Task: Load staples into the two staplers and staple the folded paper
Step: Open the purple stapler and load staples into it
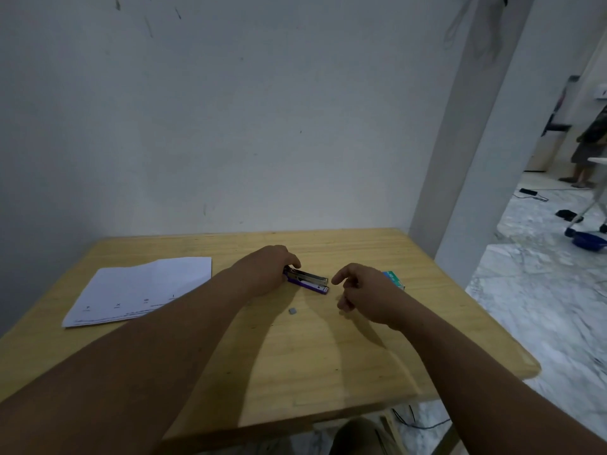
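Note:
A purple and metal stapler (308, 281) lies on the wooden table (328, 356), its nose pointing right. My left hand (266, 269) grips its rear end, fingers curled over it. My right hand (361, 292) hovers just right of the stapler's nose with loosely curled fingers and holds nothing that I can see. A small grey strip of staples (292, 311) lies on the table in front of the stapler. The folded white paper (141, 290) rests at the left. A green and blue staple box (394, 279) sits behind my right hand, partly hidden by it. Only one stapler is in view.
The table stands against a white wall (230, 126). Its right edge borders a marble floor (542, 290), where a person stands far off near cables and a blue dustpan (589, 241).

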